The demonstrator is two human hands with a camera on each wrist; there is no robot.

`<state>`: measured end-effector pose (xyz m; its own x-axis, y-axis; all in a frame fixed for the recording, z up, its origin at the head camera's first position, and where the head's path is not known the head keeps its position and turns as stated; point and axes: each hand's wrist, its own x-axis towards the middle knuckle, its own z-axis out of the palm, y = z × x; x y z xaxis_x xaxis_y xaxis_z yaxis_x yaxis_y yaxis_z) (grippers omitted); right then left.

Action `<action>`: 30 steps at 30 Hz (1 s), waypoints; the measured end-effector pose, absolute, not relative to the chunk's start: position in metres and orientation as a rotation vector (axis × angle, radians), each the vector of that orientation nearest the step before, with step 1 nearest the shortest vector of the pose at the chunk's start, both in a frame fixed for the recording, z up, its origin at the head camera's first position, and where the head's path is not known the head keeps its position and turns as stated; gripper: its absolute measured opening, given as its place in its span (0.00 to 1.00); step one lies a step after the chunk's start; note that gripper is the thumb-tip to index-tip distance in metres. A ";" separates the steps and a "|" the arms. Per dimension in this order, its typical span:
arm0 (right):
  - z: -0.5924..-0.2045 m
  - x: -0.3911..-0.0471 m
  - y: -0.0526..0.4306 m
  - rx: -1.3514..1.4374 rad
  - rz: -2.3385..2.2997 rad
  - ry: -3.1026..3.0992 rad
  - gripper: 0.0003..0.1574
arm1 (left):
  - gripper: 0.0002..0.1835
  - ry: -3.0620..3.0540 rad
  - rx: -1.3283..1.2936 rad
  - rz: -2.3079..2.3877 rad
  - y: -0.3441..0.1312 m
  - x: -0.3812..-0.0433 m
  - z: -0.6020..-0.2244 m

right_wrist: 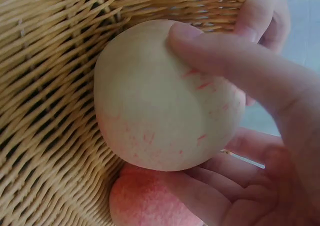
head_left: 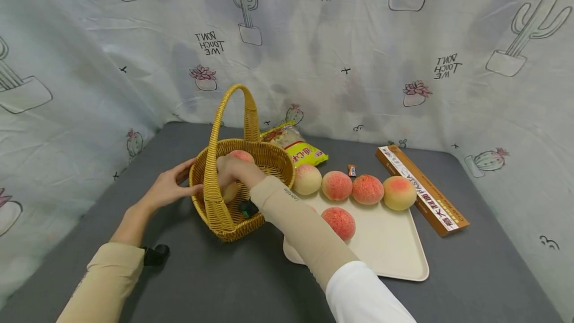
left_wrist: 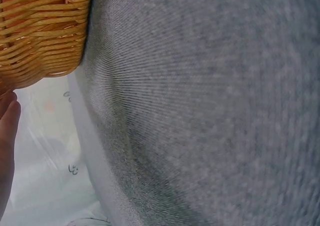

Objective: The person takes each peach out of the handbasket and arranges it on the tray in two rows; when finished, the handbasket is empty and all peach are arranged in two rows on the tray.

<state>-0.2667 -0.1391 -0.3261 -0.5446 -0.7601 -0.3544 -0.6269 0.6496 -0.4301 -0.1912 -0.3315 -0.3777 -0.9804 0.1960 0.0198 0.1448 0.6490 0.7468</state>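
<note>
A wicker basket (head_left: 239,233) with a tall arched handle stands on the grey table. My left hand (head_left: 167,186) holds its left rim, the thumb reaching over the edge; in the left wrist view, fingers (left_wrist: 9,123) touch the woven outer wall. Inside the basket, my right hand (head_left: 235,169) grips a pale peach (right_wrist: 155,101), thumb on one side and fingers on the other. A pinkish-red peach (right_wrist: 145,198) lies in the basket beside it. In the head view, the right hand and basket handle partly hide the held peach.
Right of the basket is a cream tray (head_left: 390,250) with several peaches, a red one (head_left: 339,223) nearer the front. A yellow snack bag (head_left: 298,148) lies behind, a small orange packet (head_left: 352,170) beyond the tray, and a long pasta box (head_left: 421,188) at the right.
</note>
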 end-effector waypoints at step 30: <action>-0.290 -0.255 -0.010 -1.104 -1.064 2.479 0.44 | 0.49 2.812 0.295 1.191 -0.330 -0.194 -0.378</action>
